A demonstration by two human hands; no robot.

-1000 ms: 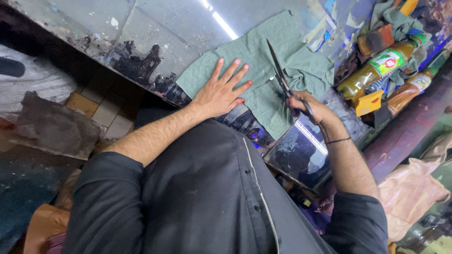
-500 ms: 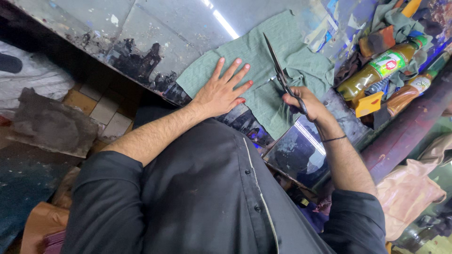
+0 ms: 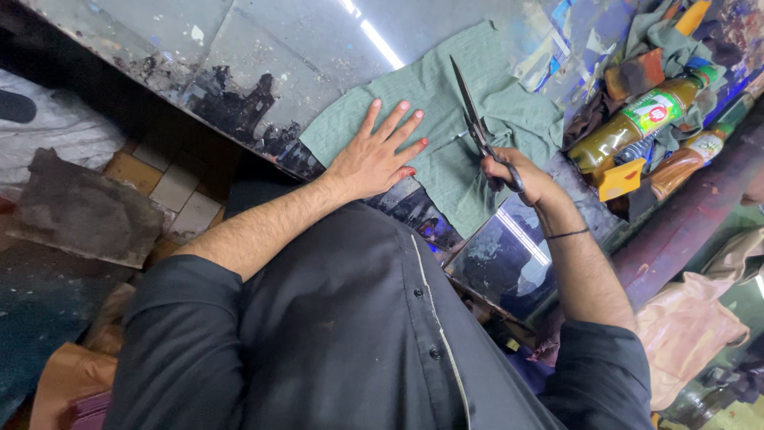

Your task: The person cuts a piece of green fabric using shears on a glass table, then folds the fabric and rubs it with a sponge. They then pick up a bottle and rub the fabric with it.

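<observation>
Mid-cut, the left hand (image 3: 374,155) lies flat on green cloth (image 3: 446,119) while the right hand (image 3: 517,175) grasps scissors (image 3: 471,115) beside it, needing a steady line next.

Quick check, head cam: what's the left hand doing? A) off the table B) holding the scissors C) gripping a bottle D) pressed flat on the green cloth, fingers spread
D: the left hand lies flat with fingers spread on the green cloth, while the right hand holds the scissors.
</observation>
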